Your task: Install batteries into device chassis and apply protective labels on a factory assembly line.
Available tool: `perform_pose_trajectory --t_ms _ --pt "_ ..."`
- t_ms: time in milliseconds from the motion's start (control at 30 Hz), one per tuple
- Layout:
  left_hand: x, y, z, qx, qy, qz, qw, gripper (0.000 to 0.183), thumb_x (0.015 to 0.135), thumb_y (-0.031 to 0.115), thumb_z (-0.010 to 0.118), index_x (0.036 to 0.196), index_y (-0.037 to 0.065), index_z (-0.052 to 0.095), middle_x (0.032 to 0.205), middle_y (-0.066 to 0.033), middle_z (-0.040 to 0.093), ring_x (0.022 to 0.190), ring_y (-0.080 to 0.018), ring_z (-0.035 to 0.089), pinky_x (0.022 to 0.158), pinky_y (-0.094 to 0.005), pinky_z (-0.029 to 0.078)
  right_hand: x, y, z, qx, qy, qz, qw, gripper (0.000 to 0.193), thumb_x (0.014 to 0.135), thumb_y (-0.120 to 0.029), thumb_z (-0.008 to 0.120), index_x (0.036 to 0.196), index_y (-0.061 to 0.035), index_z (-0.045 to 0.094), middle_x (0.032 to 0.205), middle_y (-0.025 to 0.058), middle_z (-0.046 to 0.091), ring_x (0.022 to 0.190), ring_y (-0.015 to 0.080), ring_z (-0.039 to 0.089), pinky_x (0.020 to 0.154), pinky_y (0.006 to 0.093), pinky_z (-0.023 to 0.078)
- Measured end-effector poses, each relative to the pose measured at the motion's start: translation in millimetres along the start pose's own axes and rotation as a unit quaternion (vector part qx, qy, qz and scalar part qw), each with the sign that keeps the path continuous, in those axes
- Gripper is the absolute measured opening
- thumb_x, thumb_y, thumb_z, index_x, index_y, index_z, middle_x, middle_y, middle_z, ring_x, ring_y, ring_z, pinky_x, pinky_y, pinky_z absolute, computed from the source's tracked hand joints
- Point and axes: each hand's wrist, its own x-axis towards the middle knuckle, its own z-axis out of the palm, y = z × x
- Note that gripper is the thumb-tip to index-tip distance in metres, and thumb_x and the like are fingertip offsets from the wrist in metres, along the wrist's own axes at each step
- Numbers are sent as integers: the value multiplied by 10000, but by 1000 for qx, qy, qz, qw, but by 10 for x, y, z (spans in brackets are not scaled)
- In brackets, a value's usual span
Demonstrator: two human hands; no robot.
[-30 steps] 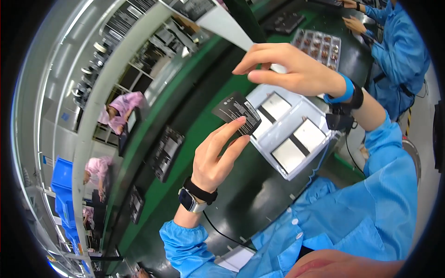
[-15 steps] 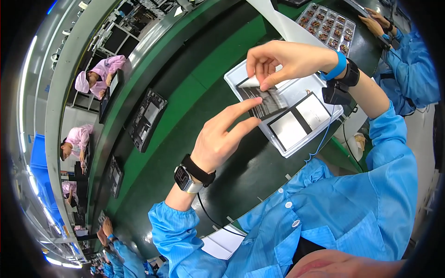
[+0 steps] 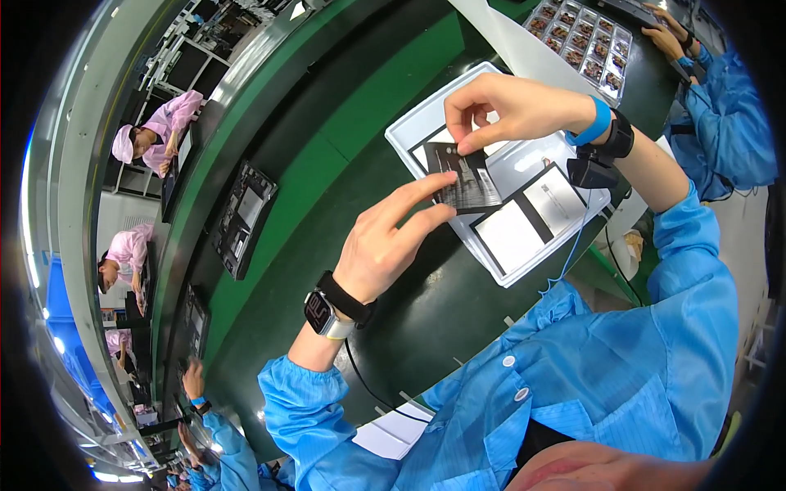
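Observation:
My right hand (image 3: 512,114) pinches the upper edge of a flat black rectangular piece (image 3: 468,182) between thumb and fingers. Pale print and a barcode label show on that piece. At its left edge, the thumb and index finger of my left hand (image 3: 385,241) close on the same piece. It is held over a white plastic tray (image 3: 438,102). Inside the tray, flat white panels with black borders (image 3: 509,237) lie close beside the piece; another is partly hidden beneath it and my right hand.
A clear compartment tray (image 3: 581,45) of small parts stands at the far right, near a co-worker's hands (image 3: 667,41). Opened laptop bases (image 3: 244,217) lie along the green line at left. A blue cord (image 3: 569,258) hangs over the tray's near edge.
The black piece has turned, so its printed face and barcode now show clearly. Both hands keep hold of it. The opened laptop bases at left have shifted slightly.

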Motion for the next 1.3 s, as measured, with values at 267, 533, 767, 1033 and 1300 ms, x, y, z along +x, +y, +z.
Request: perform_pose_trajectory --t_ms 267,533,767,1033,1300 --pt "75 -582 338 -13 43 -267 963 467 833 133 809 1231 6 601 1220 -161 684 1073 -293 683 935 -375 543 -338 189 9 -103 216 39 970 156 885 -75 746 878 3 611 724 52 643 669 116 609 626 267 487" --pt "243 -845 786 62 -89 -285 952 849 621 338 932 1275 -70 576 1157 -235 630 1118 -377 568 1031 -455 436 -591 422 129 6 324 111 939 105 924 -64 705 891 -9 622 716 1 623 656 47 570 594 215 449" --pt "448 -1031 849 -22 -145 -336 931 858 575 365 947 1222 -86 608 1131 -216 607 1120 -362 574 997 -421 475 -476 467 179 59 337 129 931 109 932 -100 717 923 -18 647 744 -22 631 683 34 579 621 203 464" --pt "58 -745 701 38 -42 -240 969 760 744 355 862 1324 -39 568 1324 -200 567 1221 -376 514 1076 -471 397 -403 489 226 164 286 197 923 123 927 -138 738 916 -37 667 755 -31 647 674 26 577 604 191 450" --pt "-248 -478 755 117 -117 -210 964 621 927 341 697 1367 -67 539 1488 -192 491 1402 -376 425 1155 -490 341 -49 723 489 186 242 267 914 139 904 -151 754 889 -26 695 722 4 666 642 56 595 577 201 461"
